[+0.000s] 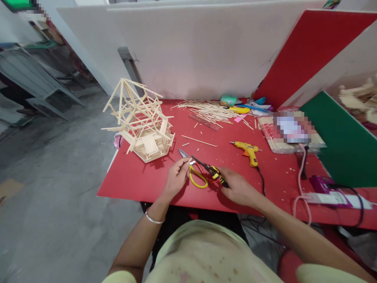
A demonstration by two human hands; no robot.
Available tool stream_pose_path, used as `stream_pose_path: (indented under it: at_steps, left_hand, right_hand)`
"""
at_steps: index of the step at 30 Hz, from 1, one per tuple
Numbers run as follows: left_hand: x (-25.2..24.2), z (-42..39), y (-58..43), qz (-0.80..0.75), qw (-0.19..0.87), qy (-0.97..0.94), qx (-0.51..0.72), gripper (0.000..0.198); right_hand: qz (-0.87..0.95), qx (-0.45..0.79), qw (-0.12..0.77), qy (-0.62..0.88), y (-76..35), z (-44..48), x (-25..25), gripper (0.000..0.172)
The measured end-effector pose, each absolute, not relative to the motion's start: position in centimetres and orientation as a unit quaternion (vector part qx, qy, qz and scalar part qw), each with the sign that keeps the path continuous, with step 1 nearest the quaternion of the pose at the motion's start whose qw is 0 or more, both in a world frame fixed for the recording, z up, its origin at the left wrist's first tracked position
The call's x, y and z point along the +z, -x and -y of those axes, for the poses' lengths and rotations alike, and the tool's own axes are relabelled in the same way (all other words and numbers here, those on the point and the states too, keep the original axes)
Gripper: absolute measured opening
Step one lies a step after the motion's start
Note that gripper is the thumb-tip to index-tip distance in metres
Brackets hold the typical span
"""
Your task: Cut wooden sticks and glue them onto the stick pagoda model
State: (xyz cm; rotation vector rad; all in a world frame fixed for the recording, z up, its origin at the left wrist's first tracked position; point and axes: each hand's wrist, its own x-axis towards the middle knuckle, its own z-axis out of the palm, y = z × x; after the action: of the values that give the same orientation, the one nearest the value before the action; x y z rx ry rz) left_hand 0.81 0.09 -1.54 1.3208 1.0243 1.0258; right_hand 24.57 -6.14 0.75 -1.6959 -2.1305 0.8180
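My right hand (238,186) is wrapped round black-and-yellow pliers (214,171), whose jaws point left toward my other hand. My left hand (176,177) is closed in a pinch, with a small piece of wooden stick (190,160) at its fingertips, close to the jaws. Whether the jaws touch the piece I cannot tell. Under both hands lies a pair of scissors (199,185) with yellow handles, partly covered. A model framework of thin wooden sticks (150,143) stands on the red table (132,182), beyond my left hand.
Loose sticks (210,112) lie in a pile at the back, near a ruler (204,122). A yellow glue gun (249,151) with a cord rests right of centre. Farther right are packed sticks (269,135) and a purple box (330,190). White board (191,51) closes off the back.
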Motion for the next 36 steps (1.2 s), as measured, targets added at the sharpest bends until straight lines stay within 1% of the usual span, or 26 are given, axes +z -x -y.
stream_pose_path:
  at_steps: [3, 10, 15, 19, 21, 24, 26, 28, 29, 30, 31, 32, 34, 36]
  left_hand:
    - [-1.7, -0.1, -0.7, -0.438, 0.549, -0.564, 0.434, 0.033]
    - [-2.0, -0.2, -0.6, -0.445, 0.535, -0.574, 0.432, 0.031]
    - [-1.9, -0.2, -0.6, -0.445, 0.525, -0.588, 0.426, 0.03]
    - [-1.6, -0.1, -0.6, -0.434, 0.546, -0.572, 0.432, 0.031]
    - [-1.6, -0.2, -0.6, -0.427, 0.561, -0.558, 0.438, 0.032]
    - [-1.8, -0.4, -0.7, -0.417, 0.59, -0.53, 0.444, 0.031]
    - [-2.0, -0.6, -0.8, -0.407, 0.61, -0.513, 0.446, 0.031]
    - [-2.1, -0.6, -0.9, -0.401, 0.619, -0.508, 0.446, 0.031]
    - [-2.1, -0.5, -1.0, -0.401, 0.617, -0.509, 0.446, 0.031]
    - [-2.1, -0.5, -1.0, -0.403, 0.612, -0.511, 0.449, 0.03]
    - [-2.1, -0.4, -1.1, -0.405, 0.607, -0.512, 0.453, 0.03]
    - [-2.1, -0.3, -1.1, -0.407, 0.603, -0.511, 0.457, 0.029]
    - [-2.0, -0.2, -1.1, -0.408, 0.601, -0.499, 0.472, 0.028]
    - [-2.0, 0.0, -1.1, -0.404, 0.611, -0.476, 0.486, 0.029]
  right_hand:
    - [0.734, 0.302, 0.155, 0.588, -24.3, 6.3, 0.8, 0.047]
    - [0.728, 0.329, 0.167, 0.578, -24.1, 6.4, 0.6, 0.051]
    - [0.707, 0.37, 0.18, 0.575, -23.8, 6.7, 0.3, 0.049]
    - [0.679, 0.412, 0.202, 0.573, -23.5, 7.4, 0.3, 0.044]
    - [0.655, 0.46, 0.215, 0.56, -23.2, 7.8, 0.4, 0.041]
    - [0.571, 0.61, 0.227, 0.501, -22.9, 8.5, 0.8, 0.038]
    - [0.504, 0.701, 0.219, 0.455, -22.8, 8.6, 1.0, 0.041]
    - [0.478, 0.721, 0.219, 0.452, -23.1, 8.2, 1.1, 0.044]
    - [0.493, 0.696, 0.222, 0.473, -23.5, 7.6, 1.1, 0.044]
    - [0.525, 0.643, 0.221, 0.512, -24.0, 6.8, 1.0, 0.042]
    - [0.567, 0.562, 0.204, 0.567, -24.5, 5.9, 0.9, 0.04]
    - [0.608, 0.46, 0.175, 0.623, -25.1, 4.8, 0.6, 0.038]
    - [0.647, 0.254, 0.081, 0.714, -26.0, 2.5, 0.0, 0.037]
    - [0.644, 0.181, 0.037, 0.742, -26.3, 0.4, -0.8, 0.037]
